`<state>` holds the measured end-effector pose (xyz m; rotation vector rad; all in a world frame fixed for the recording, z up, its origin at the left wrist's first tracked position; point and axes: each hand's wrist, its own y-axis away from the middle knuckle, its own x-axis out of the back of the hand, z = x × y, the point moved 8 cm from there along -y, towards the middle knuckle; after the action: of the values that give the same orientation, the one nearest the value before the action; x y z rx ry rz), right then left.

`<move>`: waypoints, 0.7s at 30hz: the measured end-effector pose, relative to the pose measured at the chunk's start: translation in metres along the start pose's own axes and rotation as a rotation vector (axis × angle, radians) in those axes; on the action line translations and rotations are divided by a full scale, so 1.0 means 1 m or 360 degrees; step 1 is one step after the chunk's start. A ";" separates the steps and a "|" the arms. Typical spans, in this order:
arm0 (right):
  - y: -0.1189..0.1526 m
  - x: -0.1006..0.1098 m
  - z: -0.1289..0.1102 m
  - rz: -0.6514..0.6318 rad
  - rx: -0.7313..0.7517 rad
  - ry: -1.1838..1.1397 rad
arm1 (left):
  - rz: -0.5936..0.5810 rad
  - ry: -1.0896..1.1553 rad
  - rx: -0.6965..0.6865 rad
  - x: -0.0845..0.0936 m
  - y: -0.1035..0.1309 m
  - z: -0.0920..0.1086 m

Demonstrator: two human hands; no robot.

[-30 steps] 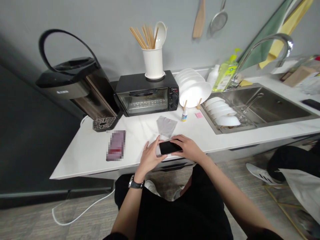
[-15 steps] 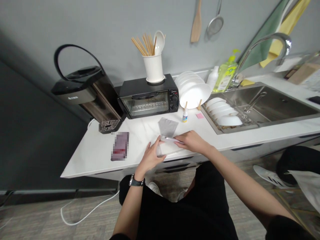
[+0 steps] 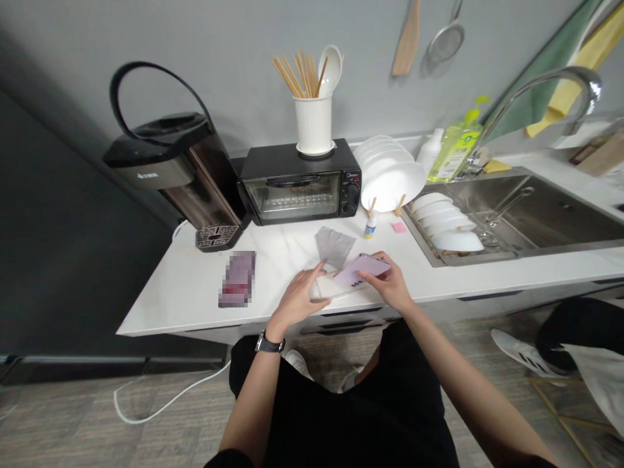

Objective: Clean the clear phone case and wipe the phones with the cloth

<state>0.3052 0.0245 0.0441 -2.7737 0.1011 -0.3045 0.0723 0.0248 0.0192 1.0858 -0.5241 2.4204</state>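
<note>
My right hand grips a lilac phone by its right end, thumb on the face with small dark round spots. The phone is tilted up above a flat white box near the counter's front edge. Around the left end of that box, my left hand holds it between thumb and fingers. A thin grey cloth or sheet lies just behind the box. Off to the left rests a purple, pixelated flat thing. A small white bottle and a pink pad are behind my right hand.
A black toaster oven bears a white utensil holder. At left stands a dark drinks dispenser. White plates stand in a rack beside the sink. Another person's shoe shows at right.
My right hand has raised the phone from the white box and tipped it, so its lilac face shows. My left hand stays at the box. The view has shifted slightly.
</note>
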 end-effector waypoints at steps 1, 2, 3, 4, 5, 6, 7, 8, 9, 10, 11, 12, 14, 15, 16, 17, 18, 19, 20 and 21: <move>0.005 0.004 -0.006 0.0067 0.0037 0.0117 | 0.0018 -0.0008 -0.0001 0.000 0.001 0.002; 0.011 0.006 -0.013 0.0107 0.0088 0.0255 | 0.0033 -0.0018 0.0000 0.000 0.002 0.003; 0.016 0.004 -0.020 0.0100 0.0157 0.0411 | 0.0047 -0.0029 0.0003 0.000 0.003 0.005; 0.022 -0.002 -0.026 0.0044 0.0239 0.0579 | 0.0062 -0.0039 0.0011 0.000 0.004 0.006; 0.027 -0.011 -0.031 -0.0044 0.0328 0.0750 | 0.0078 -0.0049 0.0024 0.000 0.005 0.007; 0.031 -0.022 -0.033 -0.0144 0.0415 0.0913 | 0.0088 -0.0055 0.0039 0.000 0.005 0.008; 0.036 -0.033 -0.034 -0.0243 0.0488 0.1058 | 0.0094 -0.0057 0.0052 0.000 0.006 0.008; 0.040 -0.044 -0.033 -0.0318 0.0541 0.1184 | 0.0096 -0.0054 0.0058 0.000 0.007 0.009; 0.042 -0.052 -0.030 -0.0364 0.0571 0.1289 | 0.0097 -0.0047 0.0057 0.000 0.008 0.009; 0.044 -0.059 -0.027 -0.0387 0.0585 0.1372 | 0.0099 -0.0037 0.0050 0.000 0.008 0.010; 0.045 -0.065 -0.024 -0.0404 0.0589 0.1431 | 0.0103 -0.0027 0.0038 0.000 0.009 0.011; 0.045 -0.069 -0.021 -0.0420 0.0587 0.1465 | 0.0111 -0.0020 0.0026 0.000 0.010 0.011; 0.046 -0.075 -0.017 -0.0455 0.0588 0.1466 | 0.0128 -0.0020 -0.0002 0.001 0.011 0.013; 0.046 -0.077 -0.016 -0.0480 0.0600 0.1441 | 0.0138 -0.0026 -0.0020 0.002 0.012 0.013; 0.046 -0.078 -0.015 -0.0509 0.0620 0.1402 | 0.0149 -0.0038 -0.0040 0.002 0.012 0.013; 0.047 -0.079 -0.014 -0.0542 0.0645 0.1354 | 0.0158 -0.0056 -0.0061 0.002 0.012 0.013; 0.047 -0.078 -0.014 -0.0578 0.0674 0.1295 | 0.0166 -0.0074 -0.0081 0.002 0.012 0.013; 0.047 -0.077 -0.014 -0.0617 0.0698 0.1222 | 0.0172 -0.0090 -0.0099 0.001 0.012 0.012; 0.046 -0.073 -0.013 -0.0644 0.0710 0.1139 | 0.0180 -0.0102 -0.0114 0.001 0.012 0.011; 0.044 -0.066 -0.012 -0.0655 0.0708 0.1061 | 0.0183 -0.0107 -0.0125 0.001 0.013 0.010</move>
<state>0.2365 -0.0133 0.0265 -2.1300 -0.3380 -1.1851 0.0715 0.0092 0.0243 1.1357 -0.7157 2.4453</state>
